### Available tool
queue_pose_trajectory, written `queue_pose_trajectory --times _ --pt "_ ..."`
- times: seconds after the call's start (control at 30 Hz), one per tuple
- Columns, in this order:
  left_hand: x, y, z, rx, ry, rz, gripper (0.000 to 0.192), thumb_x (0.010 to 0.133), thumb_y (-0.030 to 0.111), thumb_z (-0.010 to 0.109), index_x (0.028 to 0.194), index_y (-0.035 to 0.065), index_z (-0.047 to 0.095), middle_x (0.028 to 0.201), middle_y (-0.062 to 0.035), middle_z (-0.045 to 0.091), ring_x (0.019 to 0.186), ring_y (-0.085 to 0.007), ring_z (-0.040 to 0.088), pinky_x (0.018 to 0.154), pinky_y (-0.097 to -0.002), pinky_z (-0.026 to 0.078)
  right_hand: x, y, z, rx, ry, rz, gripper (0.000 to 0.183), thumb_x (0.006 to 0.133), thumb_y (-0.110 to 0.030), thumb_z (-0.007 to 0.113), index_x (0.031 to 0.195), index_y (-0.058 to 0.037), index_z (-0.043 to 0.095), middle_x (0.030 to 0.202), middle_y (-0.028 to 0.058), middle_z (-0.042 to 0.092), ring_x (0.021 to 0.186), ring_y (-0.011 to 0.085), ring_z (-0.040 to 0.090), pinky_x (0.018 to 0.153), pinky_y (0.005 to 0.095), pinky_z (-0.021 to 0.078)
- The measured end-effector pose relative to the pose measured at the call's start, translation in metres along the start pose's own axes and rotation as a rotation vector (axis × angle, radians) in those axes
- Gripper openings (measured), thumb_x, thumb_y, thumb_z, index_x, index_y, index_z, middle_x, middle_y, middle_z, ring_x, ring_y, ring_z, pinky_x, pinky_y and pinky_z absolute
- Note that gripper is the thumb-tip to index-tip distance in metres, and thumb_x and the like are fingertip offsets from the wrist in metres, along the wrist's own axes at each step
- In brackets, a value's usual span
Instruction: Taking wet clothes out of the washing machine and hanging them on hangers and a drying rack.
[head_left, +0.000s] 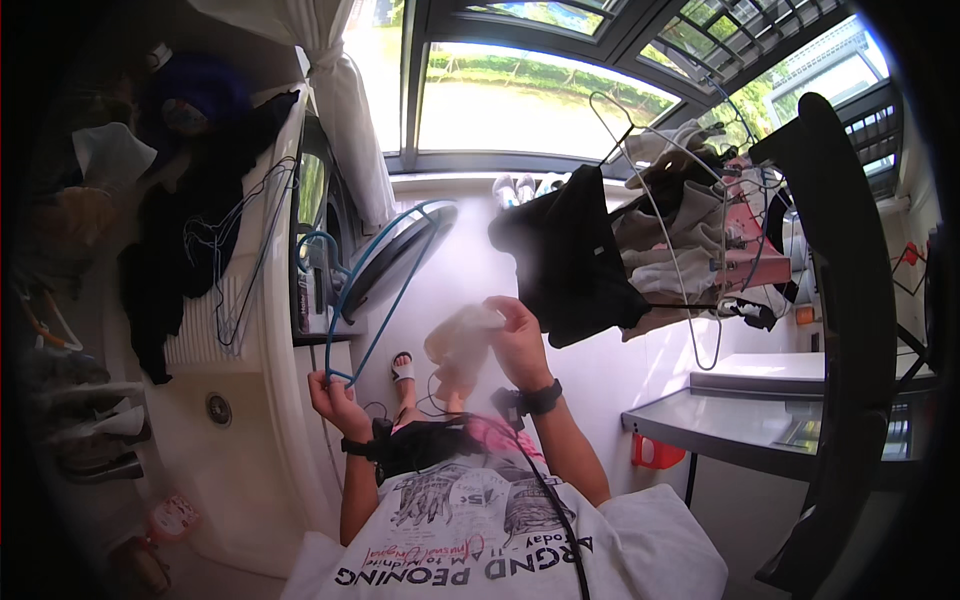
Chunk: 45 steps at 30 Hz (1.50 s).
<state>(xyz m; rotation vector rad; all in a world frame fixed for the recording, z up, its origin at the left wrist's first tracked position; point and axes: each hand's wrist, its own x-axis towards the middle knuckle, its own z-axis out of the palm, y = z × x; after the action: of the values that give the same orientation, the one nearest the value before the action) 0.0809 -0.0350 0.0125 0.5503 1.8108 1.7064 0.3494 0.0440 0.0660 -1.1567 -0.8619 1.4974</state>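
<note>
My left hand (339, 405) grips a blue clothes hanger (386, 311) by one end, its hook pointing left and its body slanting up and away from me. My right hand (521, 346) pinches a small pale, thin cloth item (461, 337) that hangs below the fingertips; blur hides what kind it is. The hanger and the cloth are apart. Beyond the hanger stands a front-loading washing machine (309, 225) with its round door (405, 259) swung out. To the right of my right hand hangs a black garment (574, 259).
At left, a utility sink with a washboard (191, 330) bears a dark garment (180, 225) and several wire hangers (240, 255). On the right hang clothes and a pink cloth (750, 232). A glass-topped table (735, 416) stands nearer. Shoes (514, 191) sit below the window.
</note>
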Motion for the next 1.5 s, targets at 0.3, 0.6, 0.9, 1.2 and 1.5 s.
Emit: queue_pose_trajectory --times 0.3,0.6,0.9,1.2,1.5 --pt "0.036 -0.069 -0.013 0.068 -0.286 -0.068 0.014 0.088 0.004 0.044 0.078 0.0106 0.038 0.068 0.0049 0.033 0.059 -0.0038 0.029 0.052 -0.0226 0.024 -0.039 0.079 0.001 -0.486 0.049 0.153 0.021 0.092 -0.007 0.065 0.112 -0.0027 0.069 0.099 0.0047 0.065 0.084 0.0101 0.061 0.075 0.0251 0.0491" --pt "-0.001 -0.147 -0.021 0.109 0.144 -0.361 0.005 0.093 0.009 0.05 0.09 0.0092 0.046 0.07 0.0026 0.034 0.055 -0.0074 0.031 0.051 -0.0251 0.024 -0.054 0.175 -0.024 -0.375 0.008 0.542 0.02 0.095 -0.017 0.063 0.105 0.0002 0.067 0.097 0.0069 0.068 0.092 0.0139 0.064 0.083 0.0292 0.051" --pt "0.002 -0.168 -0.034 -0.014 -0.006 -0.43 0.022 0.098 0.012 0.045 0.078 0.0109 0.037 0.059 0.003 0.027 0.05 -0.006 0.026 0.048 -0.0247 0.022 -0.05 0.232 -0.049 -0.284 0.01 0.564 0.018 0.098 -0.016 0.062 0.108 -0.001 0.064 0.099 0.0036 0.064 0.094 0.0095 0.058 0.083 0.0257 0.0469" --pt "-0.002 -0.146 -0.034 0.047 -0.163 -0.349 0.02 0.091 0.011 0.049 0.078 0.0092 0.033 0.072 -0.0009 0.027 0.051 -0.0087 0.024 0.05 -0.025 0.021 -0.048 0.231 -0.05 -0.139 0.005 0.713 0.022 0.089 -0.011 0.069 0.108 -0.004 0.062 0.089 -0.0013 0.051 0.083 0.0092 0.051 0.077 0.0237 0.0437" --pt "-0.009 -0.15 -0.025 0.257 -0.198 -0.366 0.005 0.088 0.008 0.052 0.084 0.0101 0.048 0.07 0.0069 0.032 0.058 -0.0034 0.03 0.051 -0.0213 0.023 -0.038 0.202 -0.038 -0.385 0.058 0.407 0.028 0.078 -0.005 0.072 0.104 -0.0042 0.063 0.103 0.0041 0.061 0.093 0.0144 0.055 0.084 0.0277 0.0457"
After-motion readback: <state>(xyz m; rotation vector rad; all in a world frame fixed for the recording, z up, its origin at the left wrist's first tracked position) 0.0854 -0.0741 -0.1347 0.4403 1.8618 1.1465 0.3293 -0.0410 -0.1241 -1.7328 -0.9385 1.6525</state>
